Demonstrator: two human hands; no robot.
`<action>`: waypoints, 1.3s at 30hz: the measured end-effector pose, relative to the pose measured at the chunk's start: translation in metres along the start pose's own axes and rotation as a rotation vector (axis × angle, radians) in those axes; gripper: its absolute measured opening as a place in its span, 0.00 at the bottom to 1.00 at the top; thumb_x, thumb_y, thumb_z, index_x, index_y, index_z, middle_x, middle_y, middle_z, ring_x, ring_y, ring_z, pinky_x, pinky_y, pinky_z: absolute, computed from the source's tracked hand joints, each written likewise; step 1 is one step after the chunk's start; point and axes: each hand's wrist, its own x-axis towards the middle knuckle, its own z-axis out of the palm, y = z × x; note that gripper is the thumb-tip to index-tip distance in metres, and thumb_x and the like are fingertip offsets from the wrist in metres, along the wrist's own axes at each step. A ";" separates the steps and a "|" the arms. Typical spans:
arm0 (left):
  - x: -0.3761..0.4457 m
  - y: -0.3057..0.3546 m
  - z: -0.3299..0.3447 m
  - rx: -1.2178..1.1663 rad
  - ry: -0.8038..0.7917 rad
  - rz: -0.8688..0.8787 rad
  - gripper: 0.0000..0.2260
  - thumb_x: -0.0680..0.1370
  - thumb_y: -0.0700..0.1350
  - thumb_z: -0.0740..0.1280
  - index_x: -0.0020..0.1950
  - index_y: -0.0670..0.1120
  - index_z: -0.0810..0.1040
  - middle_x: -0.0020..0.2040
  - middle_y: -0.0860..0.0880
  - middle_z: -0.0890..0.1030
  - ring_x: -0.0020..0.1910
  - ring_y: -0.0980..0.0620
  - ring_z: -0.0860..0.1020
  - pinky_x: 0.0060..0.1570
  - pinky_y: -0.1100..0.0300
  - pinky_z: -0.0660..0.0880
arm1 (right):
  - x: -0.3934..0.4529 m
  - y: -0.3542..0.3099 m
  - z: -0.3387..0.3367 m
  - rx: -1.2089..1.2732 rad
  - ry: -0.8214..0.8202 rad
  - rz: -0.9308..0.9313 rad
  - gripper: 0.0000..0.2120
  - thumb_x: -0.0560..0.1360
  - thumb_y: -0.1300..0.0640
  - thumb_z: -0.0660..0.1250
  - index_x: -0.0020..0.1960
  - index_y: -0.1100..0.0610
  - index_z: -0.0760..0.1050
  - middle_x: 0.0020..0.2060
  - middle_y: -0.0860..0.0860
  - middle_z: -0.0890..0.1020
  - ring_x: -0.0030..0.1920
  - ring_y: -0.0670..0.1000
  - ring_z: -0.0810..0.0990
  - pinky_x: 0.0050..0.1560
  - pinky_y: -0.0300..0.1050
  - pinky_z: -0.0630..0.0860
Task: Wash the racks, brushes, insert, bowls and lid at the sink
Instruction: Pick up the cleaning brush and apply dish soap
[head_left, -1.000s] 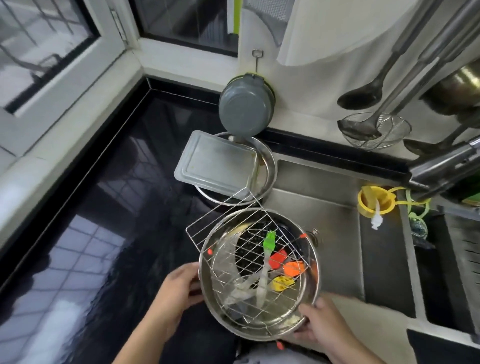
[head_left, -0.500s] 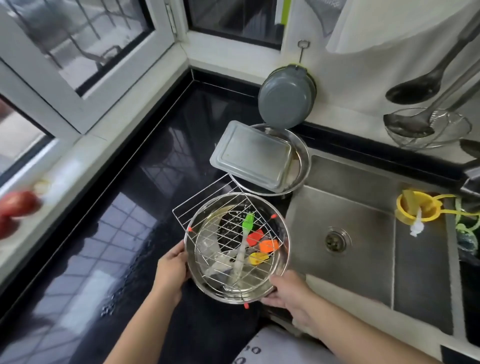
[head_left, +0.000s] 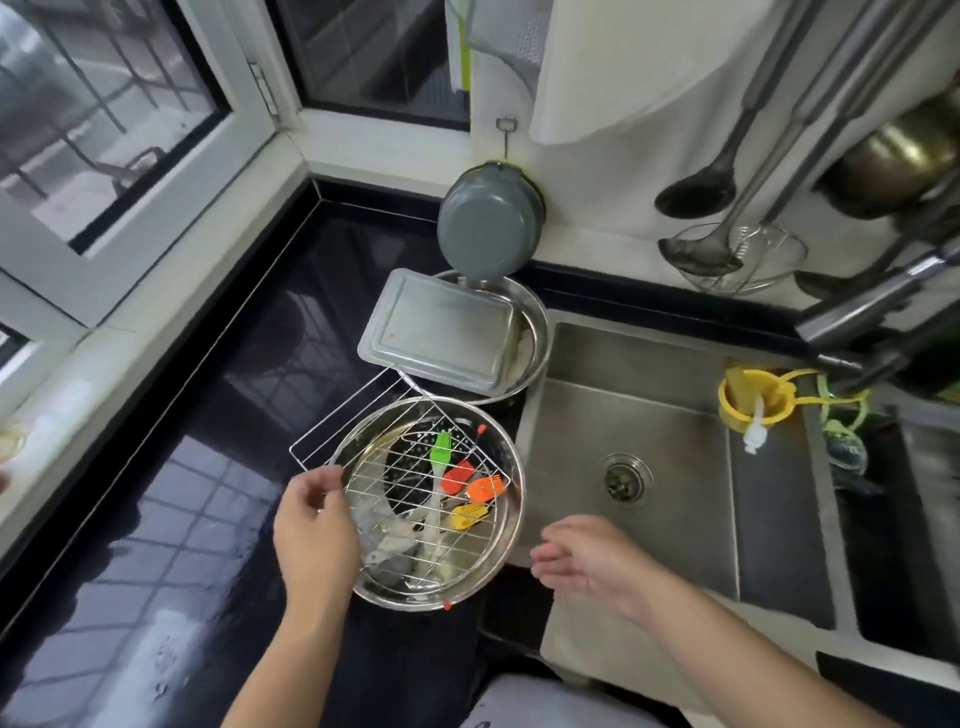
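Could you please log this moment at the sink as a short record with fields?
setting: black counter beside steel sink
near bowl: on counter, holds wire rack and coloured brushes
far bowl: rectangular lid lying across it
left hand: at near bowl's left rim, hold unclear
right hand: open, off the bowl
sink: basin bare

A steel bowl (head_left: 506, 530) sits on the black desk (head_left: 208, 467) just left of the sink (head_left: 639, 415). A wire rack (head_left: 395, 462) lies tilted across it, its far-left corner jutting past the rim. Under the rack lie brushes: green (head_left: 441, 447), red (head_left: 460, 477), orange (head_left: 487, 488) and yellow (head_left: 470, 516). The left hand (head_left: 314, 530) hovers over the bowl's left rim, fingers loosely curled. The right hand (head_left: 587, 561) hangs open just right of the bowl. Farther off, a rectangular lid (head_left: 441, 332) rests on a second bowl (head_left: 537, 332).
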 end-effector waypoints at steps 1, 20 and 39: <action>-0.008 0.020 0.010 0.004 -0.116 0.042 0.10 0.81 0.38 0.65 0.51 0.52 0.82 0.49 0.54 0.84 0.47 0.53 0.81 0.47 0.56 0.75 | -0.006 -0.009 -0.012 0.010 0.029 -0.025 0.07 0.83 0.61 0.62 0.59 0.62 0.74 0.49 0.59 0.84 0.43 0.55 0.85 0.48 0.49 0.84; -0.241 0.062 0.279 0.338 -1.003 -0.079 0.11 0.82 0.35 0.62 0.43 0.43 0.78 0.35 0.47 0.81 0.30 0.52 0.76 0.36 0.59 0.72 | -0.079 0.069 -0.318 -0.023 0.417 -0.153 0.09 0.81 0.64 0.63 0.50 0.58 0.81 0.44 0.56 0.86 0.45 0.55 0.85 0.47 0.47 0.83; -0.232 0.074 0.235 0.156 -0.653 -0.116 0.07 0.82 0.36 0.66 0.47 0.38 0.82 0.38 0.46 0.84 0.38 0.49 0.79 0.44 0.54 0.75 | 0.067 -0.024 -0.300 0.726 0.184 -0.117 0.07 0.83 0.60 0.64 0.59 0.63 0.74 0.39 0.57 0.80 0.32 0.49 0.80 0.25 0.37 0.77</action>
